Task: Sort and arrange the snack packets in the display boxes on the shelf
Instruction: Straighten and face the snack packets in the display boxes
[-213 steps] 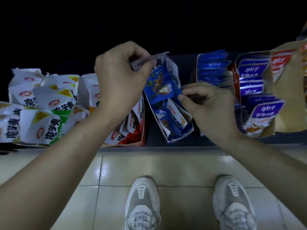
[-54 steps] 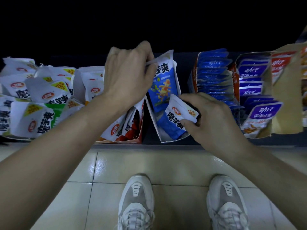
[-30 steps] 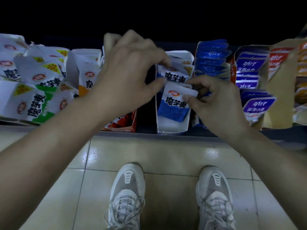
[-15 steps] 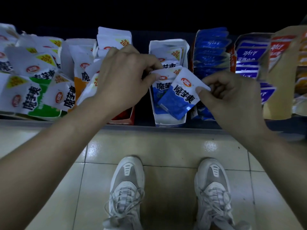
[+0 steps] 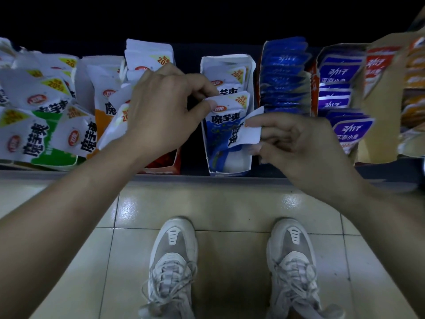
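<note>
Head view, mid-frame: our left hand (image 5: 161,109) pinches the front packet (image 5: 226,111) standing in the centre box (image 5: 230,172), while our right hand (image 5: 296,143) pinches a loose packet (image 5: 249,132) at its right wall. We judge we are filing it; next it needs turning upright and sliding in.

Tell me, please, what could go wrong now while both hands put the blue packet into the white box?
1. The right hand pinches the tilted blue-and-white packet by one edge; it may slip or go in crooked.
2. The white display box stands at the front edge of the shelf; a push might slide it off.
3. The left hand, pinching the front packet, lies beside loose white packets and could knock them down.
</note>
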Available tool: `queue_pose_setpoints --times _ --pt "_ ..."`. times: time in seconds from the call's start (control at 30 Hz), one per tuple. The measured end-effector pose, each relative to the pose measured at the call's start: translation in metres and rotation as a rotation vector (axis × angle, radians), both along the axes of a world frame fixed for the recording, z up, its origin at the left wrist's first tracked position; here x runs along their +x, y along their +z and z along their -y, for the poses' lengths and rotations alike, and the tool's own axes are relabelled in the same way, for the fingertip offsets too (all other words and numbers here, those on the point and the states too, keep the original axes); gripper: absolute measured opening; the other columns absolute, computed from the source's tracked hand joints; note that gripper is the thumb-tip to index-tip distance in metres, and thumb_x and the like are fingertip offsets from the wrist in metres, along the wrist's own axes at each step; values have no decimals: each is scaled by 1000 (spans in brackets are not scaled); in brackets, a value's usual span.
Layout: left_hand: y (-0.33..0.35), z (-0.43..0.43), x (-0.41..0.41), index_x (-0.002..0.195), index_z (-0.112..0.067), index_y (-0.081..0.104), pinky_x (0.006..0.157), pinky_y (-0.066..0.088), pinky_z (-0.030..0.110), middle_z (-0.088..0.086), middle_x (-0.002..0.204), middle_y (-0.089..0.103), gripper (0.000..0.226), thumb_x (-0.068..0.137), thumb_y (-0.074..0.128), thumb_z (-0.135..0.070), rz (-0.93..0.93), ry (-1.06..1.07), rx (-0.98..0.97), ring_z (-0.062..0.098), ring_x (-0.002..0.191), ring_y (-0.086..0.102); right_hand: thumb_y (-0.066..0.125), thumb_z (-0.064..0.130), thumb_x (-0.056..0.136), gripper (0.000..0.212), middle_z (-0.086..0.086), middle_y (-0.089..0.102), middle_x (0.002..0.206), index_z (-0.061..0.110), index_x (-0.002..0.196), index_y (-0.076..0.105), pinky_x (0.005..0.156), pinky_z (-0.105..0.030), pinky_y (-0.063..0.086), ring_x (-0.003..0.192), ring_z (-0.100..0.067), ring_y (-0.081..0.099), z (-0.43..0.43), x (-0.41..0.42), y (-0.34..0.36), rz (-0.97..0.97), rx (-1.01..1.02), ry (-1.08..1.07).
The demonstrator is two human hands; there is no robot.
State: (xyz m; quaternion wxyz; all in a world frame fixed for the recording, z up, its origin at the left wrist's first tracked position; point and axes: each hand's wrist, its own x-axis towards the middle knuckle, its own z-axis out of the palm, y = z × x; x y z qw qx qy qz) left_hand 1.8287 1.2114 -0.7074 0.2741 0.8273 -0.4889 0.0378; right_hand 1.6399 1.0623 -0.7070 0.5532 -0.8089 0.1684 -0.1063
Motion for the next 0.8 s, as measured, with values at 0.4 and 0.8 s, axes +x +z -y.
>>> queue_pose_setpoints --times 0.4,0.8 --pt "0 -1 6 111 -31 75 81 47 35 -33 80 52 28 91 61 -44 -125 -29 7 13 102 54 78 27 83 19 8 62 90 16 94 67 70 -11 45 80 -6 56 11 39 -13 47 -487 -105" --pt "14 -4 8 97 -21 77 71 43 6 -25 78 62 9 89 76 -25 -365 -126 -60 -12 84 60 76 10 85 11 -4 73 83 7 96 76 67 -27 52 73 -12 64 5 16 -24 212 -443 -159"
